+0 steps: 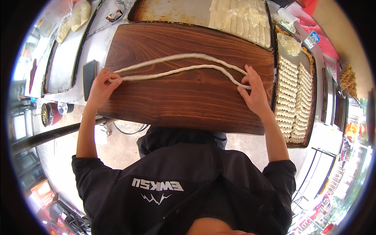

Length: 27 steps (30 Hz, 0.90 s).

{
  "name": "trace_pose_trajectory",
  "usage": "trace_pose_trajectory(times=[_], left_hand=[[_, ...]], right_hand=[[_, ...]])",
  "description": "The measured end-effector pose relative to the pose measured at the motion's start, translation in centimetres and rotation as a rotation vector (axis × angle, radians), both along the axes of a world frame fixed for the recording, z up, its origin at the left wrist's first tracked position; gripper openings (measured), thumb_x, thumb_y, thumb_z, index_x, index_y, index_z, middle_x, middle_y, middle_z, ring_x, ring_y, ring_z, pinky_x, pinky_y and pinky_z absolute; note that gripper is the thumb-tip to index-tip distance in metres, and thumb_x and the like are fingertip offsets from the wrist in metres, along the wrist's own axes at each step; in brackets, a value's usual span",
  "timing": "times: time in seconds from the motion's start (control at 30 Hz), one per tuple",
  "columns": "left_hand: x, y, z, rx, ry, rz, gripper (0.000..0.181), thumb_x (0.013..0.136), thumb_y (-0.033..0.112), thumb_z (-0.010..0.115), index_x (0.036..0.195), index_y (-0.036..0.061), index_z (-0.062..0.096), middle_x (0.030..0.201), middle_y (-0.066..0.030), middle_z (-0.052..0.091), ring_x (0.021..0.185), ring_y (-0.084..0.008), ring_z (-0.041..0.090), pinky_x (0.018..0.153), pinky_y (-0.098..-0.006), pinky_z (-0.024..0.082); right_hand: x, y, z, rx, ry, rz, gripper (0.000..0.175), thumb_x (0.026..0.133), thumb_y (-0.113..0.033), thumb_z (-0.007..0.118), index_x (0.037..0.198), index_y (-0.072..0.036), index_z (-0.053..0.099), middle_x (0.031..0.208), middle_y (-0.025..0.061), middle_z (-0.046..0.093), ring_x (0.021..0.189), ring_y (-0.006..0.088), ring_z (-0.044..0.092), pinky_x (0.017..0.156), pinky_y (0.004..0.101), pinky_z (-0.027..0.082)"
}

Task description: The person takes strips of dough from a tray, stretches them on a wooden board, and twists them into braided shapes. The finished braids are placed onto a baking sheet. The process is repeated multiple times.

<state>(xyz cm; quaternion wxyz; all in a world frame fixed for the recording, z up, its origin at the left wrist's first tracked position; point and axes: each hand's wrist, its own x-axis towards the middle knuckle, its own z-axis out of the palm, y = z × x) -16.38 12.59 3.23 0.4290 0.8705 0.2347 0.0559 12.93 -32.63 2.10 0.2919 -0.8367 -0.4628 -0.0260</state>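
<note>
Two long, thin strands of pale dough run side by side across a brown wooden board (176,108). The far strand (188,55) arches higher, and the near strand (176,70) dips towards my right side. At the board's left edge, my left hand (101,86) pinches both strands between thumb and fingers. Over the right part of the board, my right hand (256,92) has its fingers at the far strand and its thumb by the near strand's end. Whether the strands join under either hand is hidden.
Rows of twisted dough pieces (286,97) fill a tray at the right. Behind the board, a baking tray (173,11) carries dough strips (239,26) partly under plastic. A phone (89,77) lies by my left hand. Bagged dough (80,16) and another tray (63,67) are farther left.
</note>
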Motion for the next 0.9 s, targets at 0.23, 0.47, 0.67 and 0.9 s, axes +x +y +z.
trace_pose_trajectory(times=[0.23, 0.47, 0.67, 0.9], left_hand=[[1.2, 0.8, -0.5, -0.982, -0.502, 0.201, 0.018, 0.101, 0.015, 0.058, 0.107, 0.0020, 0.069, 0.079, -0.0030, 0.055, 0.080, -0.0172, 0.057, 0.081, -0.0312, 0.048], [1.7, -0.4, 0.5, 0.238, 0.064, 0.027, 0.027, 0.100, 0.024, 0.062, 0.093, -0.0015, 0.069, 0.087, 0.0005, 0.055, 0.083, -0.0123, 0.054, 0.079, -0.0265, 0.044], [3.2, -0.2, 0.0, -1.006, -0.462, 0.201, 0.020, 0.098, 0.016, 0.051, 0.083, 0.0035, 0.056, 0.076, -0.0093, 0.060, 0.076, -0.0238, 0.065, 0.076, -0.0421, 0.056], [1.5, 2.3, -1.4, -1.108, -0.528, 0.452, 0.022, 0.099, 0.011, 0.057, 0.117, -0.0021, 0.061, 0.079, -0.0035, 0.061, 0.079, -0.0189, 0.064, 0.090, -0.0372, 0.055]], right_hand=[[1.8, 0.1, 0.6, -0.018, 0.188, -0.241, 0.016, 0.094, -0.009, 0.062, 0.107, -0.001, 0.057, 0.142, 0.0204, 0.053, 0.134, 0.0376, 0.046, 0.109, 0.0427, 0.039], [-1.1, 0.1, 1.6, -0.265, 0.021, -0.059, 0.015, 0.093, -0.007, 0.062, 0.108, -0.004, 0.062, 0.140, 0.0170, 0.055, 0.123, 0.0360, 0.054, 0.104, 0.0417, 0.043], [2.8, 1.1, -1.4, 0.000, -0.110, -0.187, 0.037, 0.101, -0.011, 0.051, 0.136, 0.002, 0.051, 0.113, 0.0161, 0.062, 0.112, 0.0345, 0.056, 0.099, 0.0431, 0.043], [1.3, -0.4, -2.6, 0.009, -0.100, 0.073, 0.039, 0.100, -0.007, 0.053, 0.138, 0.001, 0.051, 0.125, 0.0184, 0.061, 0.107, 0.0318, 0.060, 0.095, 0.0387, 0.047]])
